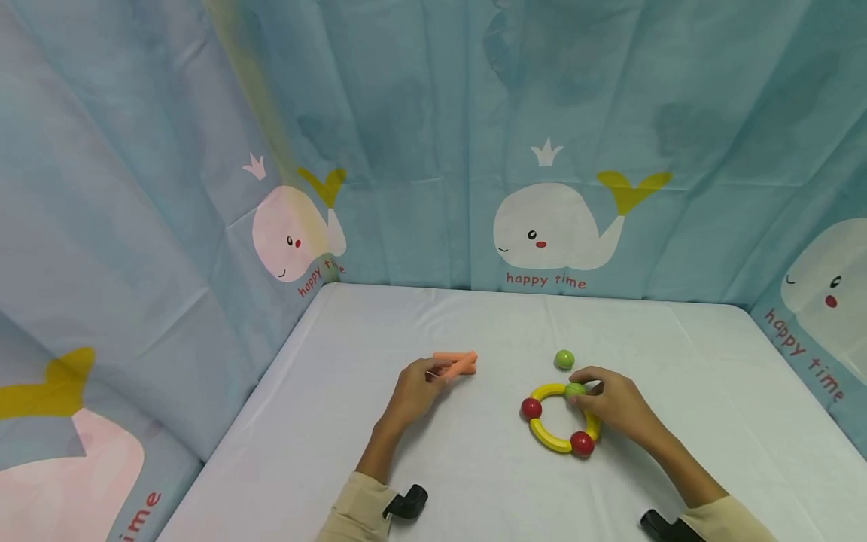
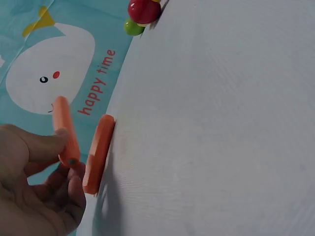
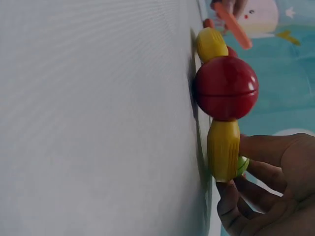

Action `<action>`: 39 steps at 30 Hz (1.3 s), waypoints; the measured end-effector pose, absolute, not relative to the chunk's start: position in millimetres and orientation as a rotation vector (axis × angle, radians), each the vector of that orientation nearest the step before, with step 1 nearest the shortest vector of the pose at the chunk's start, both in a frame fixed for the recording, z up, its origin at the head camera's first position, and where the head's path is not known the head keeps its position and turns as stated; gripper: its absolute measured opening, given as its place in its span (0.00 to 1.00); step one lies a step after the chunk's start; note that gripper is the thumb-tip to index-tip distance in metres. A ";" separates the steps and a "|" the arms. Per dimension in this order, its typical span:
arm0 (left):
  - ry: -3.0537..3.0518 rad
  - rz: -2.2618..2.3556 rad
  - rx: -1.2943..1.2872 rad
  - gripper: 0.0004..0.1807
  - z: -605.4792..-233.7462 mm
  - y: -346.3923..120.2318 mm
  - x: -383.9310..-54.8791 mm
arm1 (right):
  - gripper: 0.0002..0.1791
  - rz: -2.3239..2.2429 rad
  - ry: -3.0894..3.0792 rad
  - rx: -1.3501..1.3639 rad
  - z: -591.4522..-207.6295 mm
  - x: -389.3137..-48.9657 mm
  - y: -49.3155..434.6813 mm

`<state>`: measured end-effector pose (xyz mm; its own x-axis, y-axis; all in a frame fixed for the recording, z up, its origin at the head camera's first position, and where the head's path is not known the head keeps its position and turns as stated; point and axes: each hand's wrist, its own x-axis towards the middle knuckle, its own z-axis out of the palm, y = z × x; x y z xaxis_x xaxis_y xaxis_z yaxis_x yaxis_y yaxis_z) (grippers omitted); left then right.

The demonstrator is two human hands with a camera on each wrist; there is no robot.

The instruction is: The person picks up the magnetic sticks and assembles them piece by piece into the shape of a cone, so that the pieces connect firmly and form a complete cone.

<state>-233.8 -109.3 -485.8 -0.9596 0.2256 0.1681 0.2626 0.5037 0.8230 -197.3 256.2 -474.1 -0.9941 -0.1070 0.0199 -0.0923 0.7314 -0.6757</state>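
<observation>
My left hand (image 1: 415, 391) pinches an orange toy carrot (image 2: 65, 128) between thumb and fingers, tilted in the head view. More orange carrots (image 1: 447, 355) lie right beside it on the white table. At the right, toy fruit forms a ring: yellow bananas (image 1: 550, 438), two red apples (image 1: 582, 444) and a green ball (image 1: 574, 390) at the top. My right hand (image 1: 619, 404) pinches that green ball with thumb and fingertips; in the right wrist view a banana (image 3: 224, 150) partly hides it. Just beyond the ring sits a second green ball (image 1: 564, 359).
The white tabletop (image 1: 460, 482) is bordered at the back and sides by a hanging blue cloth (image 1: 420, 150) printed with whales. Black wrist mounts (image 1: 409, 503) stick out from both sleeves.
</observation>
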 end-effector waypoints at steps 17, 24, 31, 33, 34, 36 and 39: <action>-2.557 -1.688 -0.461 0.14 -488.7 -81.7 -240.8 | 0.25 -1.121 2.851 0.031 -472.7 -184.7 281.3; -2.599 -1.630 -0.496 0.18 -484.8 -65.1 -245.3 | 0.30 -1.212 2.752 0.102 -472.0 -177.8 283.8; -2.601 -1.622 -0.566 0.19 -481.2 -45.1 -248.1 | 0.29 -1.229 2.717 0.108 -472.4 -171.4 281.3; -2.608 -1.607 -0.584 0.20 -479.7 -39.1 -249.3 | 0.28 -1.228 2.722 0.100 -472.6 -169.4 280.2; -2.615 -1.601 -0.592 0.19 -478.8 -36.3 -250.1 | 0.27 -1.229 2.725 0.098 -472.4 -168.4 279.4; -2.625 -1.590 -0.615 0.19 -477.7 -30.5 -252.4 | 0.27 -1.235 2.725 0.093 -471.9 -166.6 277.6; -2.641 -1.570 -0.648 0.17 -475.8 -22.2 -256.2 | 0.26 -1.251 2.715 0.084 -470.7 -164.2 275.0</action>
